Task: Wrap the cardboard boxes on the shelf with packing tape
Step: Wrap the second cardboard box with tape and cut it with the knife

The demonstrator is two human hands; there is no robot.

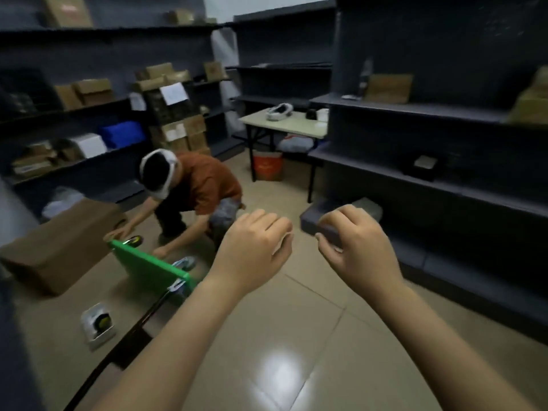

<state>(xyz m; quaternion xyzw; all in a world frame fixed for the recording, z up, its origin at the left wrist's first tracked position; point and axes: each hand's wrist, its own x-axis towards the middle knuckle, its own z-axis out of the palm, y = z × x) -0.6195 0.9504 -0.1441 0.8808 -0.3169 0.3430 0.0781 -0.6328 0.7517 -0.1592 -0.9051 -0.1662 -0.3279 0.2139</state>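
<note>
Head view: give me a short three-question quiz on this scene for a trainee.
1. True or false: the green board lies flat on a shelf.
2. What stands under the pale table? A an orange container; B a ladder; C a red chair.
3. Which hand of the wearer is nearer the crouching person?
Key: 1 false, it is down on the floor; 2 A; 3 the left hand.

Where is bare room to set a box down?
Bare: the floor tiles between the green wheeled board and the right shelving; also its shelf left of the dark box. Crowded: the left shelves and floor around the crouching person.
</note>
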